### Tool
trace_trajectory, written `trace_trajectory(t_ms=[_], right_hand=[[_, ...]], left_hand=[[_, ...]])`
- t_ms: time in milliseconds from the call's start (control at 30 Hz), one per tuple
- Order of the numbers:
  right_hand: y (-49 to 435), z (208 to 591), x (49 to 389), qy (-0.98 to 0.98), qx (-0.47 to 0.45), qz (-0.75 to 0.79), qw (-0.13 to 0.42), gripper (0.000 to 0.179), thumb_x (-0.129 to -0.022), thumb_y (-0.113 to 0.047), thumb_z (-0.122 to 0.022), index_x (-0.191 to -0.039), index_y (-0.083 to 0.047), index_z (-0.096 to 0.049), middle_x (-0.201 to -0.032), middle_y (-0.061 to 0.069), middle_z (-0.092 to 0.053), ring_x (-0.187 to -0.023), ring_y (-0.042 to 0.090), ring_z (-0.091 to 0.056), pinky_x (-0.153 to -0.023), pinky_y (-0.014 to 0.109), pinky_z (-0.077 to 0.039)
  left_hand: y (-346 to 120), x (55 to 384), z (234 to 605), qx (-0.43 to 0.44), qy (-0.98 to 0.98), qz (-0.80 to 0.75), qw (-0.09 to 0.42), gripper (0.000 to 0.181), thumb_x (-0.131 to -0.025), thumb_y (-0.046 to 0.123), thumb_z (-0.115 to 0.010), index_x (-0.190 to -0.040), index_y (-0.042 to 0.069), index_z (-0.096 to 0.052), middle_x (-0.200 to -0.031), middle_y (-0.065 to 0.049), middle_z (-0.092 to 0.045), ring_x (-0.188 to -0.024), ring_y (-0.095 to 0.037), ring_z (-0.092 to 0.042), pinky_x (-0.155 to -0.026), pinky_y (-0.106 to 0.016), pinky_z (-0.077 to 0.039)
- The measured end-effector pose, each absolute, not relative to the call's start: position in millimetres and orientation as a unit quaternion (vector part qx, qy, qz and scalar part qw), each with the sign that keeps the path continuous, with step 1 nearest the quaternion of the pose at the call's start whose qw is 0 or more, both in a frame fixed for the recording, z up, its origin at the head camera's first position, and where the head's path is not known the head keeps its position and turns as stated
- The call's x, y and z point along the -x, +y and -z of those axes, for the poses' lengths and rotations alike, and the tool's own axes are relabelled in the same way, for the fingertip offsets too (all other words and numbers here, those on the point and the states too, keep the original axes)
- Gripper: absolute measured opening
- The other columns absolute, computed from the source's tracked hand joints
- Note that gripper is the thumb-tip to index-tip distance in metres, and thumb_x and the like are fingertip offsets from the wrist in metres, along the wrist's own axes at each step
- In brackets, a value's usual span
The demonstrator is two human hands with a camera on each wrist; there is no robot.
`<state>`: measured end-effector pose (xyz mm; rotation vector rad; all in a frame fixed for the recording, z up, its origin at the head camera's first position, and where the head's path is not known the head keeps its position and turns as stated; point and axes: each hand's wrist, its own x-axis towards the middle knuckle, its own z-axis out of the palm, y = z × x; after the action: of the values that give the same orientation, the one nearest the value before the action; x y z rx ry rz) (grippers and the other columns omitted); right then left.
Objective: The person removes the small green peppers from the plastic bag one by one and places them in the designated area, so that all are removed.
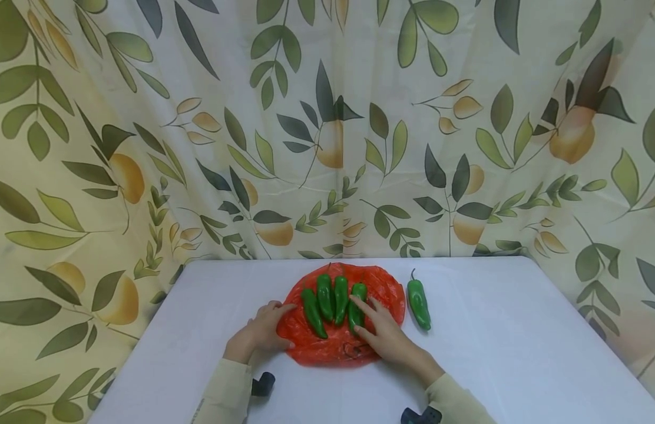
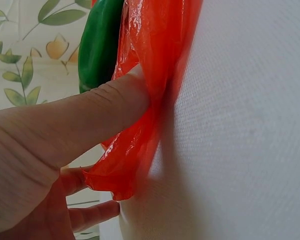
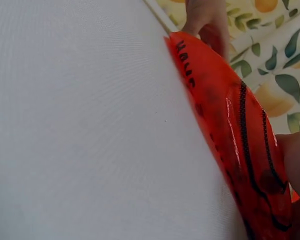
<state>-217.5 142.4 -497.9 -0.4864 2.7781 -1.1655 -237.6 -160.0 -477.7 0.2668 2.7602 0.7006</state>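
A cream fabric curtain (image 1: 370, 88) printed with green leaves and orange fruit hangs in folds from nine o'clock through twelve to three, yellower toward nine; a white, fine-textured table (image 1: 497, 347) spreads toward six.

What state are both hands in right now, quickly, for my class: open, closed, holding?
Left hand: open, touching the red bag.
Right hand: touching the rightmost green pepper on the bag; whether it grips cannot be told.

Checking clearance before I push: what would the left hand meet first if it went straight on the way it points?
The left hand touches the red plastic; straight on across it, the leftmost green pepper would probably come first, though hand height is hard to judge.
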Motion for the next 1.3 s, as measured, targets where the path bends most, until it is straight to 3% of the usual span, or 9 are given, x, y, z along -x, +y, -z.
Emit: trace_trajectory(t_ms=[267, 433, 700, 933, 1133, 1300], right_hand=[[142.2, 495.8, 215.8, 0.922, 0.155, 0.348, 0.067, 0.067, -0.096, -0.021, -0.064, -0.155, -0.035, -0.038, -0.164, 0.024, -0.026, -0.15, 0.05, -0.025, -0.114, 0.077, -0.026], [143.4, 495.7, 216.9, 0.922, 0.16, 0.349, 0.059, 0.06, -0.096, -0.026, -0.067, -0.152, -0.029, -0.045, -0.161, 0.024, -0.034, -0.147, 0.048, -0.032, -0.112, 0.075, -0.032], [151.6, 491.1, 218.9, 0.902, 0.169, 0.392, 0.067, 0.046, -0.095, -0.016, -0.066, -0.14, -0.021, -0.056, -0.149, 0.017, -0.05, -0.139, 0.04, -0.043, -0.111, 0.065, -0.041], [160.7, 483.0, 221.7, 0.882, 0.189, 0.422, 0.091, 0.041, -0.098, -0.015, -0.062, -0.139, -0.017, -0.055, -0.148, 0.016, -0.052, -0.139, 0.041, -0.046, -0.112, 0.066, -0.04], [168.6, 479.0, 225.0, 0.875, 0.202, 0.427, 0.106, 0.039, -0.101, -0.018, -0.059, -0.14, -0.016, -0.055, -0.145, 0.016, -0.054, -0.128, 0.035, -0.051, -0.106, 0.063, -0.047], [177.5, 469.0, 226.3, 0.869, 0.225, 0.429, 0.101, 0.038, -0.102, -0.016, -0.058, -0.139, -0.011, -0.055, -0.146, 0.017, -0.054, -0.134, 0.042, -0.049, -0.106, 0.067, -0.045]], left_hand=[[-159.7, 237.0, 476.7, -0.096, 0.956, -0.239, 0.139, 0.082, -0.075, 0.027, -0.089, -0.148, 0.025, -0.051, -0.149, -0.013, -0.045, -0.137, -0.037, -0.041, -0.107, -0.078, -0.034], [-158.7, 237.3, 475.9, -0.095, 0.956, -0.24, 0.139, 0.082, -0.075, 0.027, -0.089, -0.148, 0.025, -0.051, -0.148, -0.013, -0.046, -0.137, -0.037, -0.041, -0.107, -0.078, -0.034], [-158.0, 235.8, 475.1, -0.094, 0.955, -0.243, 0.141, 0.084, -0.075, 0.027, -0.089, -0.149, 0.025, -0.05, -0.148, -0.014, -0.046, -0.137, -0.036, -0.041, -0.107, -0.078, -0.034], [-158.0, 234.9, 475.1, -0.094, 0.954, -0.247, 0.139, 0.084, -0.075, 0.025, -0.089, -0.149, 0.025, -0.05, -0.148, -0.014, -0.045, -0.137, -0.037, -0.04, -0.107, -0.079, -0.033], [-157.6, 234.5, 475.6, -0.095, 0.955, -0.246, 0.137, 0.084, -0.075, 0.025, -0.089, -0.149, 0.025, -0.05, -0.148, -0.015, -0.046, -0.137, -0.037, -0.04, -0.107, -0.079, -0.033], [-158.0, 234.0, 475.5, -0.092, 0.956, -0.244, 0.137, 0.084, -0.075, 0.027, -0.089, -0.149, 0.025, -0.05, -0.148, -0.014, -0.045, -0.137, -0.036, -0.041, -0.107, -0.077, -0.035]])
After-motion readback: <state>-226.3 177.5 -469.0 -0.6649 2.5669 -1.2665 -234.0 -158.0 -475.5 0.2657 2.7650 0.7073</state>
